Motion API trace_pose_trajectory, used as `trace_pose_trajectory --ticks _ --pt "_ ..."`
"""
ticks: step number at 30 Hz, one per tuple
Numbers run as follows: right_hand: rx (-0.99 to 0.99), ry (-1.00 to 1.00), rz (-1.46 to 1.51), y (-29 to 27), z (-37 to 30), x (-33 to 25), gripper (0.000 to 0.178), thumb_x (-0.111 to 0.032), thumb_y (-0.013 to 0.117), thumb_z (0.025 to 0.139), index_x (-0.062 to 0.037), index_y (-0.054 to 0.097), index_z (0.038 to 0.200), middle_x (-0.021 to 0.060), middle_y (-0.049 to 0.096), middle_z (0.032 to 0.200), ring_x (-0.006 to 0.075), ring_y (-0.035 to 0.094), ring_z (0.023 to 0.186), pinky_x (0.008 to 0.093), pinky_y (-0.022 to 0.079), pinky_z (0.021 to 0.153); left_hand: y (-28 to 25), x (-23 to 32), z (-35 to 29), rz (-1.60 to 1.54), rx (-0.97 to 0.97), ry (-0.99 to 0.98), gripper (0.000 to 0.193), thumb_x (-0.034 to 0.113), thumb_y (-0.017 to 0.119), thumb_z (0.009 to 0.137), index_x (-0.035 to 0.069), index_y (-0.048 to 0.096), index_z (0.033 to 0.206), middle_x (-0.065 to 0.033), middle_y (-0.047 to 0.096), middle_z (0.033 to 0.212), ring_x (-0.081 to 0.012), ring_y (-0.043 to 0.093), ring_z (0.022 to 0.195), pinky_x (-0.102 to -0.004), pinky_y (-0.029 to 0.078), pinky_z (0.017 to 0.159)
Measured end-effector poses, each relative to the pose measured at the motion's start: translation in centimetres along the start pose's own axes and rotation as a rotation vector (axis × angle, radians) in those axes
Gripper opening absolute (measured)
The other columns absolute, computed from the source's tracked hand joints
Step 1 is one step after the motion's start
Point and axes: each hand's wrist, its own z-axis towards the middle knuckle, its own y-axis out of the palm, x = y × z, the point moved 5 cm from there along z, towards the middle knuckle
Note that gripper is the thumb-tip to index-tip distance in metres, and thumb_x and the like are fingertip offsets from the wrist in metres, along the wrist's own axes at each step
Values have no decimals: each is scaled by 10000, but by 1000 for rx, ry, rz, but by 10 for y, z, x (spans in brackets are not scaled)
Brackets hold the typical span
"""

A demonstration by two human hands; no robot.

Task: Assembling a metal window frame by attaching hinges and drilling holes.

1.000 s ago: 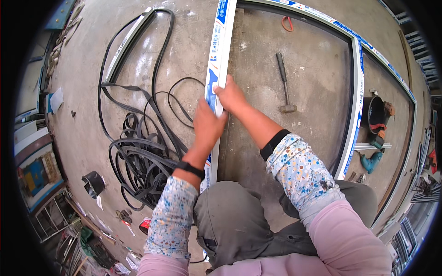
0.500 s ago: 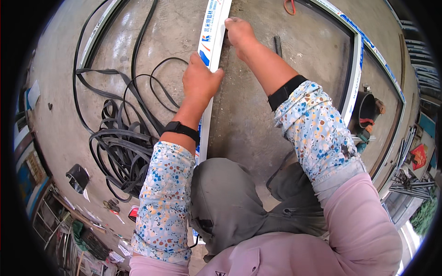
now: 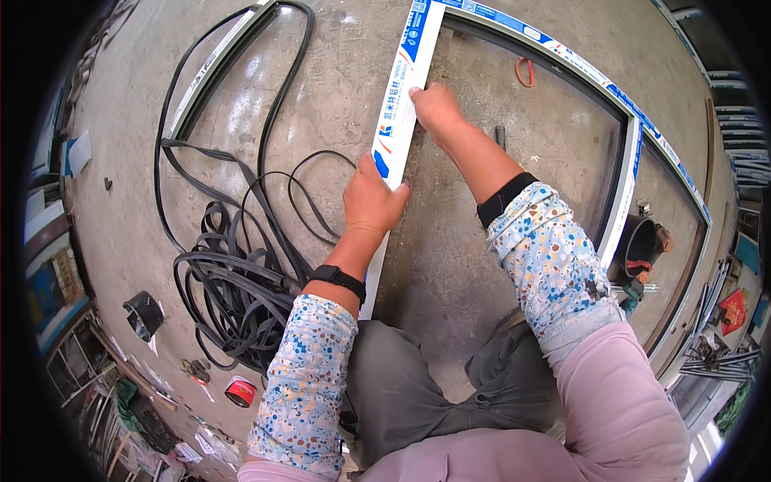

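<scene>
A window frame (image 3: pixel 399 112) of white profiles with blue-and-white protective film lies over the floor, one long side running away from me between my knees. My left hand (image 3: pixel 373 197) is closed around this side, its thumb pointing right across the top face. Farther along, my right hand (image 3: pixel 438 114) grips the same side at its inner edge, thumb on top; its other fingers are mostly hidden below the edge. To the left of my left hand lies a tangled heap of flat black rubber strip (image 3: pixel 227 269), with loops reaching away over the floor.
Inside the frame's right part stands a black bucket (image 3: pixel 638 241) with tools. A red loop (image 3: pixel 524 72) and a short dark rod (image 3: pixel 500 136) lie within the frame. Another profile (image 3: pixel 210 71) lies far left. A red tin (image 3: pixel 240 391) and a black container (image 3: pixel 144 315) are at lower left.
The view has shifted, so the frame's far corner now shows and things appear lower and farther right. Both hands keep about the same places on the frame.
</scene>
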Motion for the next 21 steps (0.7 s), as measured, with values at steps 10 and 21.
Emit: trace_pose_trajectory --ticks 10,21 --pt "-475 -278 -647 -130 -124 23 553 -290 669 866 -24 554 1338 242 638 1227 395 608 1137 454 472 965 5 -3 0 62 66 43 659 291 766 717 -4 461 1220 -256 661 1054 -442 643 977 -486 514 860" --pt "409 324 -634 -370 -390 305 671 -285 693 866 -6 417 1411 282 547 1310 440 558 1176 468 457 993 16 -9 5 144 133 175 700 313 782 728 -51 466 1235 -285 646 1075 -462 622 1003 -478 479 889"
